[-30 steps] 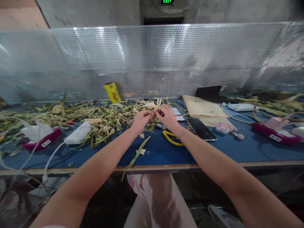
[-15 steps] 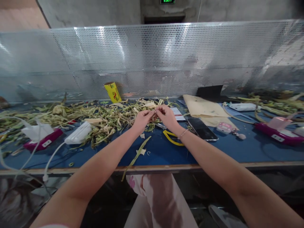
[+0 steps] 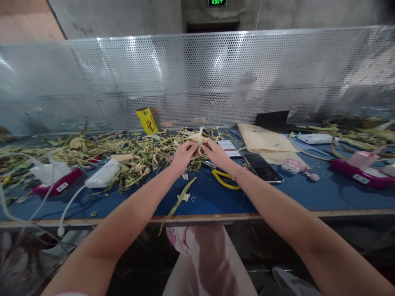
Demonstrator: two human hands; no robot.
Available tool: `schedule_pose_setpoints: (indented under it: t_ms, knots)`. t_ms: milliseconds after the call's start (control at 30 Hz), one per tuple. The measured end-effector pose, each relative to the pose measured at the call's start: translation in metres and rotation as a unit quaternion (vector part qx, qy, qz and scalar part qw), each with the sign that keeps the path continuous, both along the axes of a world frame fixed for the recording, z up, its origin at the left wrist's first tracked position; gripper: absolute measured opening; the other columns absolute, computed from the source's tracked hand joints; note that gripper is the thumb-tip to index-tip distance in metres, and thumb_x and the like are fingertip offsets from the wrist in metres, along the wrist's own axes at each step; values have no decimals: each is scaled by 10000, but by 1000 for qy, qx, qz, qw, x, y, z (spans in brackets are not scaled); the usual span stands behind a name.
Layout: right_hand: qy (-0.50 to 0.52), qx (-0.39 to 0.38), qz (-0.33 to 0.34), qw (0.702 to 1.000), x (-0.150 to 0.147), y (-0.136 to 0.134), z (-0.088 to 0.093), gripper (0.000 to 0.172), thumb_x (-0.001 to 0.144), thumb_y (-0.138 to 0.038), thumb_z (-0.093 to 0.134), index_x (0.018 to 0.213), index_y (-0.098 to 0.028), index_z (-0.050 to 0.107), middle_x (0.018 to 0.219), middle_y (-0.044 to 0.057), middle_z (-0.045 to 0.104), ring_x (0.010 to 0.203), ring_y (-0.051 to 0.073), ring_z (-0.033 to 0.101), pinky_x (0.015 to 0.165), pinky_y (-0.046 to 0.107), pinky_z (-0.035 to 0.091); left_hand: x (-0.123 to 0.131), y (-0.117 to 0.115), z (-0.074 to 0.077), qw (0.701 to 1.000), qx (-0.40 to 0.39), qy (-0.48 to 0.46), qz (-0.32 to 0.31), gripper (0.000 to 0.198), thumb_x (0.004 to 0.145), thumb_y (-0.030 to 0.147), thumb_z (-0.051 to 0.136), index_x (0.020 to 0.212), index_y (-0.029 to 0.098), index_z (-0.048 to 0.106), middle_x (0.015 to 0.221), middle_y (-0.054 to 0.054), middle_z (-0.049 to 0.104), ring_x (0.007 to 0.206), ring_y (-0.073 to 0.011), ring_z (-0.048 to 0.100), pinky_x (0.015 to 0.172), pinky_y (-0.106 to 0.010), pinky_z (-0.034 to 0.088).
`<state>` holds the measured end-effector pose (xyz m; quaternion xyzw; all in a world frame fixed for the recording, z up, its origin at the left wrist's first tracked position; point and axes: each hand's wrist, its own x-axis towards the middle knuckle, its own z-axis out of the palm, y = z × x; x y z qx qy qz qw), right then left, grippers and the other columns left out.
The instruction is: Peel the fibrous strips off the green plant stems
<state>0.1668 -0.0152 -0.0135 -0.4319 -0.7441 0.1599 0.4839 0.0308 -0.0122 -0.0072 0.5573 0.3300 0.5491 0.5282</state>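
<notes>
Bare concrete wall point(image 3: 123, 18) rises beyond the perforated metal screen point(image 3: 173, 74), with a green sign point(image 3: 217, 2) reading "EXIT" high at your 12 o'clock. Before you runs a blue tabletop point(image 3: 216, 201), strewn from 9 to 12 o'clock with a heap of withered plant stems point(image 3: 142, 154). Straight ahead, near the heap's right end, your left hand point(image 3: 184, 154) and right hand point(image 3: 213, 151) meet, their fingertips pinching a pale plant piece point(image 3: 200, 141) between them; its upper end sticks up above your fingers.

At 11 o'clock a yellow packet point(image 3: 147, 121) leans by the screen, its print too small to read. One long stem point(image 3: 177, 203), closer in at 11, overhangs the table edge. Toward 1 o'clock are yellow-handled scissors point(image 3: 224, 181), partly behind your right wrist, a lit phone point(image 3: 228, 148) showing text too fine to make out and a red band, and a dark-screened phone point(image 3: 263, 167).
</notes>
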Motion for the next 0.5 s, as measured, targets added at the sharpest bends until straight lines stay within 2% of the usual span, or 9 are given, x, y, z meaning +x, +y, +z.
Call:
schedule_pose_setpoints:
  t_ms: [133, 333, 500]
  knots:
    - [-65, 31, -21, 997, -1, -1, 0, 136, 810, -192, 385, 731, -188, 496, 644, 8, 542, 612, 134, 492, 604, 255, 375, 0, -1, 1, 1000, -14, 1, 10, 198, 655, 296, 642, 651, 138, 523, 568, 29, 538, 531, -66, 499, 600, -227, 430]
    - [-108, 87, -43, 989, 6, -1, 4, 137, 781, -145, 396, 707, -188, 503, 633, 15, 540, 608, 143, 483, 590, 250, 364, -2, -4, 7, 999, -34, -16, 3, 172, 679, 261, 616, 658, 152, 485, 582, 18, 564, 557, -85, 544, 637, -255, 461]
    - [-118, 144, -18, 982, 7, -1, 4, 166, 792, -116, 404, 798, -176, 559, 767, 53, 607, 732, 157, 536, 692, 278, 408, -1, -5, 8, 998, -46, -29, 13, 155, 681, 225, 606, 658, 155, 470, 567, 33, 553, 539, -73, 541, 613, -232, 458]
